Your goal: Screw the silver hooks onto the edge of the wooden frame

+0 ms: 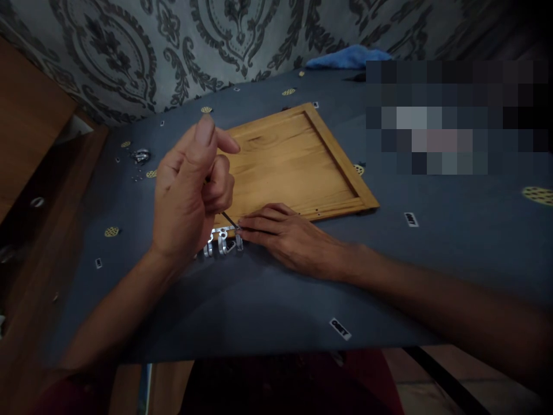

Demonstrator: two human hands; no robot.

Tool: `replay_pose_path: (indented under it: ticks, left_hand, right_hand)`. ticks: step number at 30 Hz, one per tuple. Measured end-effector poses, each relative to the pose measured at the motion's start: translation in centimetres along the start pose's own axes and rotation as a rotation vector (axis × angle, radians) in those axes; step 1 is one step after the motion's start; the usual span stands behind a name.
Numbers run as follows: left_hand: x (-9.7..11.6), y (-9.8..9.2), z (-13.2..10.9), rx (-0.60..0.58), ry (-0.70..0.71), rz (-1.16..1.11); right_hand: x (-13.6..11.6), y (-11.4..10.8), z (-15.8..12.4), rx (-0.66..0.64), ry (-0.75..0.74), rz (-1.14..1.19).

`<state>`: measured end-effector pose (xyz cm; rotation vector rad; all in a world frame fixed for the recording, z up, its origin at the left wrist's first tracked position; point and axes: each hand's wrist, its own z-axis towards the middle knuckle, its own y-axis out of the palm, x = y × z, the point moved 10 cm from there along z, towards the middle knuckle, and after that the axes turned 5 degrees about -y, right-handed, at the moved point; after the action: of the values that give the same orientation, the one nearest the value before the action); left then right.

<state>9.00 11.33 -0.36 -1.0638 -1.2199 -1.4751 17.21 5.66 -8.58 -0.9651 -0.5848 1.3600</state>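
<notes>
My left hand is closed round a screwdriver, its handle hidden in the fist. The thin dark screwdriver shaft slants down to a metal hook rail on the near edge of a framed wooden board. Several silvery hooks hang from the rail over that edge. My right hand lies low across the board's near edge, its fingertips closed on the rail's right end beside the screwdriver tip. Those fingertips cover the tip and any screw there. The board lies on the dark blue tablecloth.
More metal hooks lie at the far left, with small screws beside them. A blue cloth rests by the patterned wall. Wooden furniture borders the left side. A blurred-out area covers the upper right.
</notes>
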Motion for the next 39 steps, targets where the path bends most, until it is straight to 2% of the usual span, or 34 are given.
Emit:
replay_pose_path:
  ticks: [9,19,28,39]
  left_hand:
    - [-0.6,-0.2,0.2,0.009,-0.013,0.009]
    - [-0.6,0.3,0.0,-0.036,0.005,0.013]
    - [-1.0,1.8,0.4,-0.253,-0.038,0.021]
    - [-1.4,2.1,0.8,-0.347,-0.099,0.03]
  right_hand:
    - [0.0,0.0,0.0,-0.003,0.0,0.013]
    - [0.2,0.2,0.0,-0.018,0.015,0.008]
    - [0.1,0.2,0.1,-0.027,0.022,-0.005]
    - [-0.1,0.0,0.1,-0.014,0.004,-0.003]
